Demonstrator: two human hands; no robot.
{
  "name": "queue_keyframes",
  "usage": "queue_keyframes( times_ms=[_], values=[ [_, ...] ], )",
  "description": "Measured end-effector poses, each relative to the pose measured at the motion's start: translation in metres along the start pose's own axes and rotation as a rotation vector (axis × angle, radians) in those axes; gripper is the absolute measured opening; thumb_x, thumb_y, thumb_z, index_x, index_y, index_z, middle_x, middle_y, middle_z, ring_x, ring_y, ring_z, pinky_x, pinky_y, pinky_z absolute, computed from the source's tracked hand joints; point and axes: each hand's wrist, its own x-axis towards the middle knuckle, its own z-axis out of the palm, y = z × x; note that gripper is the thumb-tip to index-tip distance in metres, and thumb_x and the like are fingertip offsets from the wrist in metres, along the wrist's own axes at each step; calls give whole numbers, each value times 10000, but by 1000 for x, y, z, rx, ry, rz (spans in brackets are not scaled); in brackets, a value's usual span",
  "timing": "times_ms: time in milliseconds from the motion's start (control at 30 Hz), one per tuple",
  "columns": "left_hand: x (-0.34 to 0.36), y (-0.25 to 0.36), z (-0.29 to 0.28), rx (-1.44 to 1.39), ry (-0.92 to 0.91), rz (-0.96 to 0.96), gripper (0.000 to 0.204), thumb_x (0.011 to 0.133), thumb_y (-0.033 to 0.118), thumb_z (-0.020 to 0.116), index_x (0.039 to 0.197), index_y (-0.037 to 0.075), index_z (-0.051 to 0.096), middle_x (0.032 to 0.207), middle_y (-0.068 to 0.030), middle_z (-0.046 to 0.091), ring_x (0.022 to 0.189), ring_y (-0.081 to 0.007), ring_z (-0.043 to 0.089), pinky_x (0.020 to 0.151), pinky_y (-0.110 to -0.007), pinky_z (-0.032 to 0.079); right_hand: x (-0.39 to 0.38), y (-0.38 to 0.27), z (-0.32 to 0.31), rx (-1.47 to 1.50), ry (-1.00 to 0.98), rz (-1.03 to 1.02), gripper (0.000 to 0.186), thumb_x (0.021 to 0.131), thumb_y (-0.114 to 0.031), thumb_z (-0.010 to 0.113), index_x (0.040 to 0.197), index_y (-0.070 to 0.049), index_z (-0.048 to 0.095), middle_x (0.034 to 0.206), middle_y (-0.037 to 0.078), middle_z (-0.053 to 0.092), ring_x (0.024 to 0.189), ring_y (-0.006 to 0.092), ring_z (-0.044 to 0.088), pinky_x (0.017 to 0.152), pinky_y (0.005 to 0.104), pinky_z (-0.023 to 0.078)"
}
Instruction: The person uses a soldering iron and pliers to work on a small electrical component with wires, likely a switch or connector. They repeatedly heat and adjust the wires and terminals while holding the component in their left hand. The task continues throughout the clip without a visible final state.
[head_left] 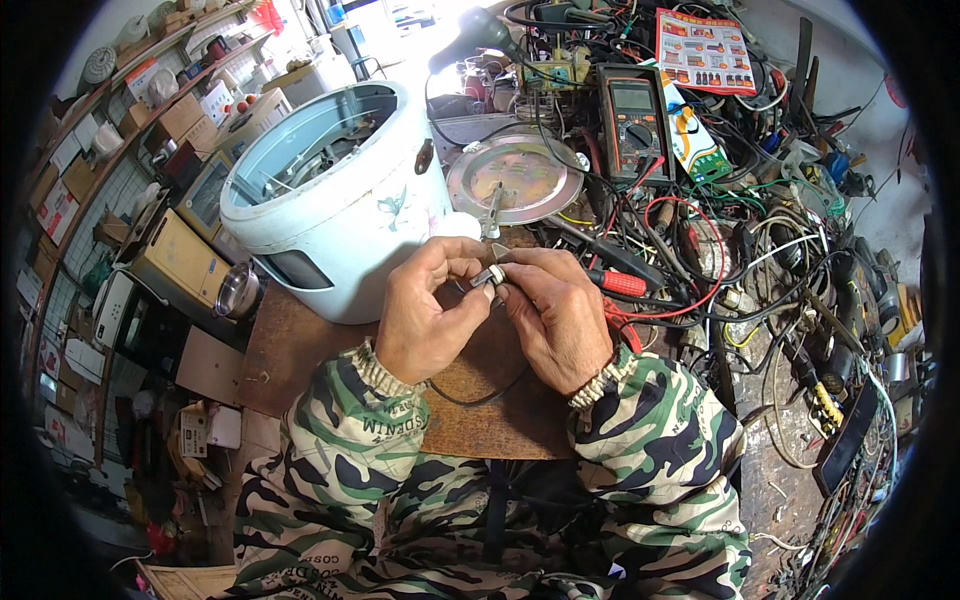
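Though unclear (partly hidden), metallic piece (487, 276) tight in left fingers (450, 251) and right fingers (534, 281).

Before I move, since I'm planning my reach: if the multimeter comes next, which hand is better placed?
Probably your right hand: it's nearer the multimeter, while your left hand is nearer the pale pot. Both seem to hold the small part.

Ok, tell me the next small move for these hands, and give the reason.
I'd probably turn the small part slightly to bring another side into view. The left hand and right hand meet at it, and their grip hides much of it in this view.
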Motion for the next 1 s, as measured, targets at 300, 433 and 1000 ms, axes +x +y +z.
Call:
queue_keyframes(
  times_ms=[300, 433, 1000],
  values=[
    [0, -1, -2, 6, -43, 30, 389, 817, -63, 668, 1197, -65, 582, 1017, -88, 681, 944, -122, 658, 859, -267, 533, 1, 1, -1, 12, 6, -6, 220, 852, -18, 683, 1062, 48, 700, 1110, 204, 686, 1057, 409, 615, 914, 458, 512],
    [0, 6, -6, 13, -91, -58, 457, 805, -92, 648, 1250, -72, 546, 1076, -100, 657, 1009, -139, 640, 921, -284, 507, 0, 1, -1, 6, 14, 25, 217, 859, -20, 682, 1064, 49, 700, 1106, 202, 687, 1056, 406, 617, 911, 458, 512],
    [-2, 6, -10, -14, -115, -117, 381, 841, -43, 663, 1214, -83, 597, 1092, -103, 679, 995, -141, 657, 930, -294, 534, -1, 5, 0, 11, 27, 38, 216, 860, -24, 691, 1061, 55, 702, 1098, 212, 687, 1048, 410, 621, 902, 460, 515]
  ],
)
